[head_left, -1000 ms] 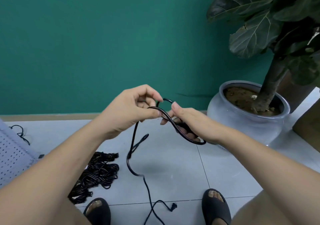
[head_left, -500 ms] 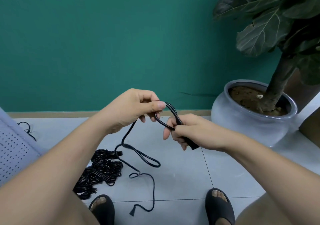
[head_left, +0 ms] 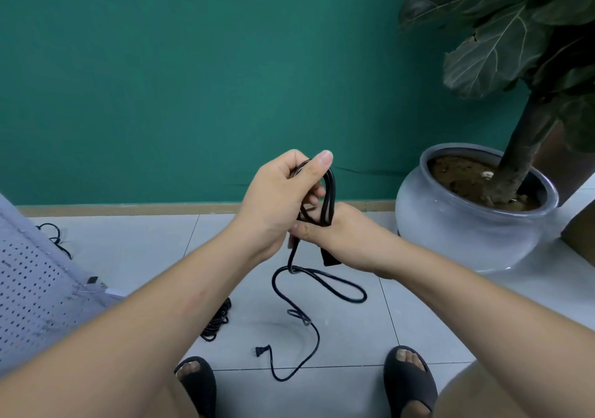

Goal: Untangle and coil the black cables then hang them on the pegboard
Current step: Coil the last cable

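The pegboard (head_left: 35, 289) lies left, plant pot (head_left: 467, 234) right — cable pile (head_left: 219, 319) on floor (head_left: 128, 250) between.

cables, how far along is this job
Early. A few loops of one cable are gathered between the left hand and right hand; its tail lies loose on the floor. A black bundle waits further left, and no coil shows on the visible part of the pegboard.

You have no text, label, brand, number or sign to read here. The thin black cable (head_left: 323, 280), the pale grey perforated pegboard panel (head_left: 29, 289) and the rounded grey glazed plant pot (head_left: 467, 234) all show plain surfaces.
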Action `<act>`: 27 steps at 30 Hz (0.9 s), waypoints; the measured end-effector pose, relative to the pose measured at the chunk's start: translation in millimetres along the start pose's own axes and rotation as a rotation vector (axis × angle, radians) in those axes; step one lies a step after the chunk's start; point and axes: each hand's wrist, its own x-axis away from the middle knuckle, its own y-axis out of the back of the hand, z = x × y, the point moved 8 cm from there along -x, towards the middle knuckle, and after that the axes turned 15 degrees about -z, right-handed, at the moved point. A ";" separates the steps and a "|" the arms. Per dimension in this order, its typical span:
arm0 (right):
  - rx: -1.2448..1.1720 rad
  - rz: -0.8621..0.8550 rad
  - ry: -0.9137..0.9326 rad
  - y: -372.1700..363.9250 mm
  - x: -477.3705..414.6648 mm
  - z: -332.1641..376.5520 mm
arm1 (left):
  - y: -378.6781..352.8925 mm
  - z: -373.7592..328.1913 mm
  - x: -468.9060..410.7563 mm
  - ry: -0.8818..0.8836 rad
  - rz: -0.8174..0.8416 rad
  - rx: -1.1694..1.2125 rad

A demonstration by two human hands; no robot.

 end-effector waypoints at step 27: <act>-0.511 -0.355 -0.083 87.0 -7.9 -18.1 | 49.9 87.8 -71.4 0.036 0.122 -0.558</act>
